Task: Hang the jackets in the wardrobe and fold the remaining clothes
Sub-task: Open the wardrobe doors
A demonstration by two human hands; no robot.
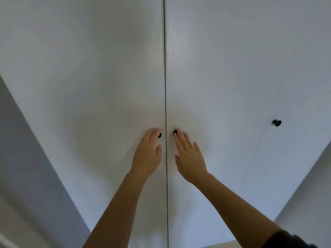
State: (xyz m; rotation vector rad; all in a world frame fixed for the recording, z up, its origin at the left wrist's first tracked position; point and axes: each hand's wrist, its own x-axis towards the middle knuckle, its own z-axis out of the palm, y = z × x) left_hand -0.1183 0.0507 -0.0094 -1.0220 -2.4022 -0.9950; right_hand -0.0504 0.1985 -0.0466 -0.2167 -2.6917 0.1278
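Dark sleeve cuff (288,238) sits at the lower right corner, on the right forearm; both bare forearms reach up and forward from the bottom edge. They meet the wardrobe (107,68), which stands directly ahead and fills nearly the whole view. It is white with a faint wood grain, and its doors are closed. A thin dark seam (165,77) runs straight down between the left door (80,104) and the right door (223,77).

Just either side of that seam sit two small black round knobs. The left hand (147,154) has its fingers curled over the left knob (159,135), covering most of it, with the thumb lying apart below. The right hand (189,158) is flat, fingers straight and slightly spread against the right door, its forefinger tip touching the right knob (175,132).

Well off to the right, a third black knob (276,122) stands beside a fainter seam. A grey wall (26,158) borders the wardrobe on the left, and a pale strip of floor (223,245) shows at the bottom.
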